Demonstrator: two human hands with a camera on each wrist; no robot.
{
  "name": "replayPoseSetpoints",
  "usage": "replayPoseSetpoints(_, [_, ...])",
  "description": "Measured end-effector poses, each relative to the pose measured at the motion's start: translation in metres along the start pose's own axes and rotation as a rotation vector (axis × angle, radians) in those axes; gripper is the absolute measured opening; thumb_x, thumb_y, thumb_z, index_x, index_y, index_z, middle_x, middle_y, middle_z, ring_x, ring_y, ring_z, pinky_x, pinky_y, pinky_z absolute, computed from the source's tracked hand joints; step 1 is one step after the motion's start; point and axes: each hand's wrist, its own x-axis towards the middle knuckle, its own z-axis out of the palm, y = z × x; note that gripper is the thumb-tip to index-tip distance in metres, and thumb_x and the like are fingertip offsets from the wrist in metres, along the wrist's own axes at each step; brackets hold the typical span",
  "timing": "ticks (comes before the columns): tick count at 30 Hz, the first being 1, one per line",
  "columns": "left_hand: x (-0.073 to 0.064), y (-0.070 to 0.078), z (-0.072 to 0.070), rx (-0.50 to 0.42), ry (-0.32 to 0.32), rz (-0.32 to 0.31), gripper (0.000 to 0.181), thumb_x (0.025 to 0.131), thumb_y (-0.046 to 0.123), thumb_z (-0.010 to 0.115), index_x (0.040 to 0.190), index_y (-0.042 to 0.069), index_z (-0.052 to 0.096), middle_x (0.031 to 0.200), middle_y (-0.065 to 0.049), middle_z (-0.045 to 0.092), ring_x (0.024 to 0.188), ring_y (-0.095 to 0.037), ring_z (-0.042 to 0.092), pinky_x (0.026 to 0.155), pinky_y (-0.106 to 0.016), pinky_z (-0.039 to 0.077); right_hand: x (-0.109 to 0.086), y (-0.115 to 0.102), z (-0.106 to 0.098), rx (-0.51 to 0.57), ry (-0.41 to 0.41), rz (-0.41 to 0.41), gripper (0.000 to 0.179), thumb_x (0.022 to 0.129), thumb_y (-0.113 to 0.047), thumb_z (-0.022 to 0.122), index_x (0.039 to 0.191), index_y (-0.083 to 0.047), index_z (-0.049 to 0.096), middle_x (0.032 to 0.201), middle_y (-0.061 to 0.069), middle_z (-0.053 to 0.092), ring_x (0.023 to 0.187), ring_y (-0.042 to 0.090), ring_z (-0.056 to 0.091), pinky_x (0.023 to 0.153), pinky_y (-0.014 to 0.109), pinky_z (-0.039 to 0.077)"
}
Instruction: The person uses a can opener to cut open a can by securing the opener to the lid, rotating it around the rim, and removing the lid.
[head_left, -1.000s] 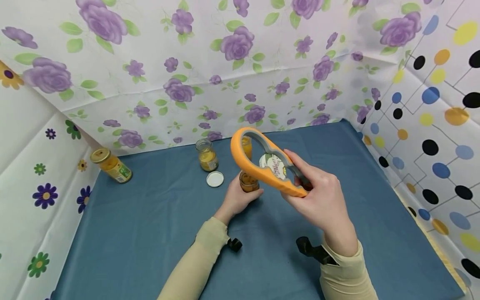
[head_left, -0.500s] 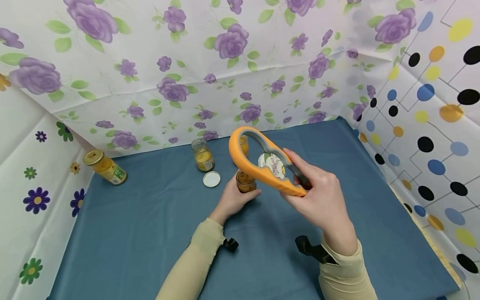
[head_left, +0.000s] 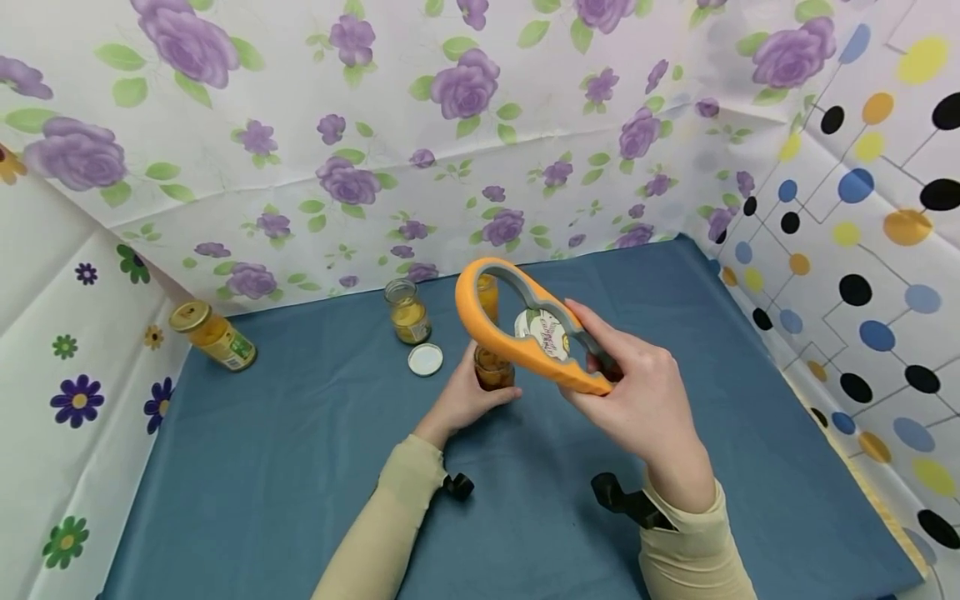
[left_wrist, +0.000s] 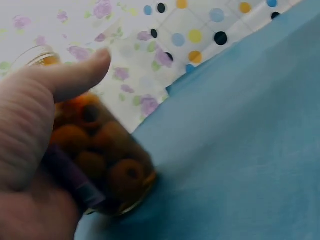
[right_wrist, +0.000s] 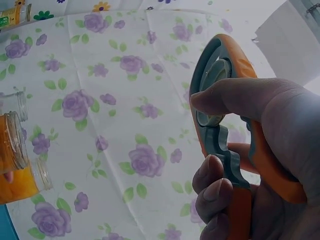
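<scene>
My left hand [head_left: 465,396] grips a glass jar [head_left: 492,371] on the blue cloth. In the left wrist view, round brownish pieces, some with dark holes, show through the glass of this jar [left_wrist: 100,150]. My right hand [head_left: 648,387] holds an orange and grey jar opener [head_left: 480,312] raised to the right of that jar. A round lid [head_left: 543,333] with a white printed top sits between the opener's arms. In the right wrist view my thumb [right_wrist: 235,97] presses over the lid [right_wrist: 215,77], and the other fingers curl round the opener's handles.
An open jar [head_left: 408,315] with yellow contents stands at the back, and a white lid [head_left: 425,360] lies in front of it. Partly behind the opener is another yellow jar [head_left: 487,297]. A gold-lidded jar [head_left: 213,335] stands far left. Patterned sheets [head_left: 465,167] wall the cloth-covered table [head_left: 300,467].
The head view has swung slightly to the right. Both hands keep their holds on the jar and the opener, with hardly any movement.
</scene>
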Motion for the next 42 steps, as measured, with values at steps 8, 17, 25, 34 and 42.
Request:
replayPoseSetpoints(8, [-0.006,0.012,-0.024,-0.157,-0.155,0.035,0.11,0.1,0.02,0.08,0.172,0.035,-0.003,0.176,-0.006,0.023,0.159,-0.024,0.027,0.127,-0.06,0.021,0.001,-0.001,0.004,0.001,-0.023,-0.005,0.073,0.086,-0.012,0.084,0.153,-0.028,0.062,0.078,-0.008,0.055,0.06,0.009,0.043,0.055,0.03,0.037])
replayPoseSetpoints(17, [-0.014,0.046,-0.041,-0.49,-0.065,0.225,0.078,0.113,0.058,0.036,0.172,0.022,-0.001,0.179,-0.015,0.008,0.164,-0.025,0.011,0.131,-0.05,0.011,0.003,-0.002,0.007,0.015,-0.041,-0.019,0.071,0.086,-0.013,0.084,0.153,-0.028,0.062,0.078,-0.008,0.055,0.061,0.01,0.044,0.056,0.029,0.038])
replayPoseSetpoints(25, [-0.025,0.084,-0.04,-0.807,0.109,0.332,0.065,0.116,0.043,0.034,0.167,0.007,0.018,0.148,-0.008,0.053,0.136,-0.029,0.054,0.117,-0.04,0.043,0.002,-0.003,0.01,0.031,-0.051,-0.035,0.072,0.085,-0.011,0.084,0.153,-0.027,0.062,0.079,-0.009,0.056,0.061,0.009,0.045,0.056,0.029,0.039])
replayPoseSetpoints(34, [-0.046,0.114,-0.025,-0.99,-0.075,0.18,0.038,0.119,0.037,0.04,0.146,0.014,0.053,0.131,-0.008,0.064,0.117,-0.02,0.062,0.101,-0.033,0.053,0.002,-0.002,0.016,-0.011,-0.057,-0.097,0.074,0.082,-0.013,0.087,0.152,-0.024,0.064,0.076,-0.009,0.054,0.062,0.007,0.044,0.056,0.029,0.039])
replayPoseSetpoints(42, [-0.059,0.128,-0.011,-1.149,-0.248,0.02,0.036,0.11,0.045,0.061,0.133,0.018,0.064,0.132,-0.003,0.062,0.122,-0.016,0.062,0.102,-0.03,0.053,0.003,-0.001,0.021,-0.09,-0.088,-0.195,0.081,0.076,-0.02,0.097,0.151,-0.025,0.065,0.076,-0.007,0.053,0.062,0.005,0.042,0.054,0.029,0.038])
